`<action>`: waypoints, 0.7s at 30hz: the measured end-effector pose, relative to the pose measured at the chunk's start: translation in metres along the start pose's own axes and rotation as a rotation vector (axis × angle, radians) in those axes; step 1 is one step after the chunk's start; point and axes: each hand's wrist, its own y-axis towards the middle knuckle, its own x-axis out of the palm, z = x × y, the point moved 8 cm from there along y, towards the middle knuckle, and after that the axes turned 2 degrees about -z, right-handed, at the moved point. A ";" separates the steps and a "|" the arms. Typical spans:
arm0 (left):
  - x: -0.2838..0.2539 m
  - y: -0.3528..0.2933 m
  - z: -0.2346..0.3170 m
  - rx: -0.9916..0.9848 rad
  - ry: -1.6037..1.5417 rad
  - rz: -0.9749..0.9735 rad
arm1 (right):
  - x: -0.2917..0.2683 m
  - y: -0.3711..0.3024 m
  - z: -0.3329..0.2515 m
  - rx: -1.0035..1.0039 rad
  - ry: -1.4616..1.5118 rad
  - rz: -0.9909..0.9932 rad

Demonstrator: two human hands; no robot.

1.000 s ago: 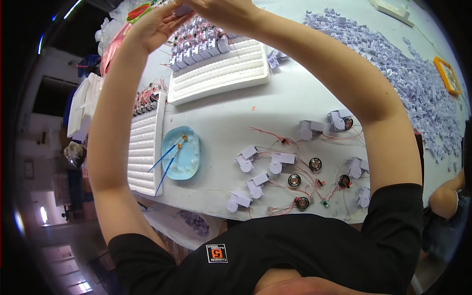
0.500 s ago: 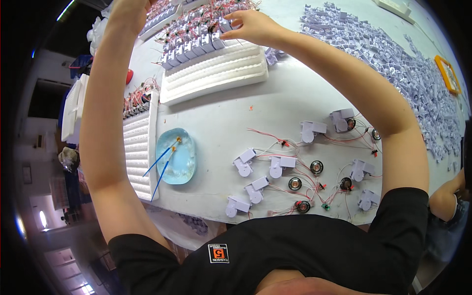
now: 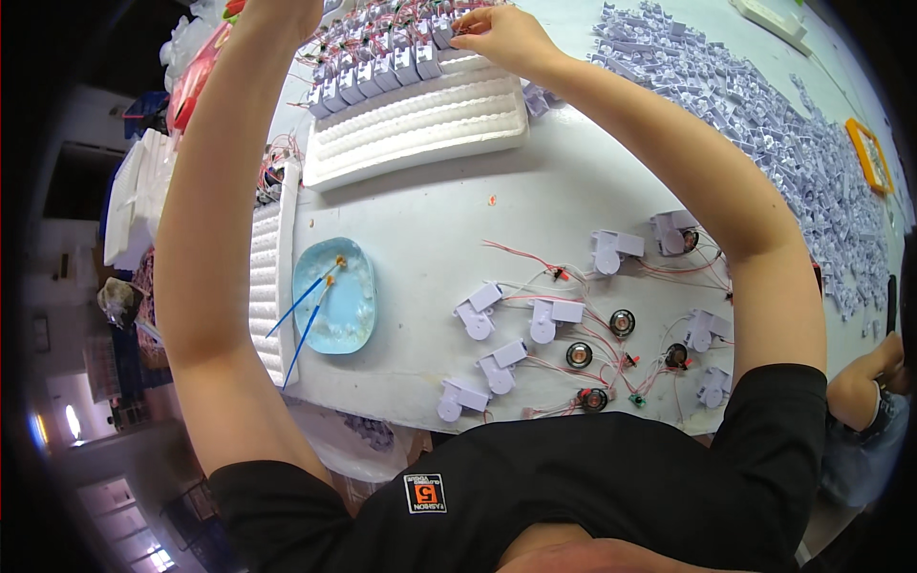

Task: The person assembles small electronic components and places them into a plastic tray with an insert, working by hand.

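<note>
My right hand (image 3: pixel 504 40) reaches to the far end of a white foam tray (image 3: pixel 420 129). Its thumb and forefinger are pinched at the edge of the rows of lavender plastic housings (image 3: pixel 368 81), which stand upright in the tray with red wires on top. What sits between those fingertips is too small to make out. My left hand (image 3: pixel 291 11) is at the top edge, left of the same rows; its fingers are cut off by the frame. Nearer me lie several loose lavender housings (image 3: pixel 501 366) wired to small round speakers (image 3: pixel 579 355).
A light blue dish (image 3: pixel 363 296) holds two blue sticks with amber-tipped ends (image 3: pixel 306 329). Left of it stands another foam tray (image 3: pixel 267 248). A large heap of lavender parts (image 3: pixel 726 105) covers the far right, beside an orange frame (image 3: pixel 867 155). Another person's arm (image 3: pixel 864 387) shows at right.
My right hand has moved slightly right and farther away along the tray, its fingers closer together. My left hand has shifted right. The whole view has turned a little.
</note>
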 end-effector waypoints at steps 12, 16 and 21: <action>-0.022 -0.011 -0.039 -0.095 -0.012 0.023 | 0.012 -0.002 -0.018 -0.120 -0.084 -0.025; -0.026 -0.023 -0.046 -0.107 0.001 0.041 | 0.014 -0.007 -0.026 -0.127 -0.138 -0.038; -0.028 -0.034 -0.048 -0.075 -0.005 0.048 | 0.011 -0.010 -0.031 -0.190 -0.179 0.043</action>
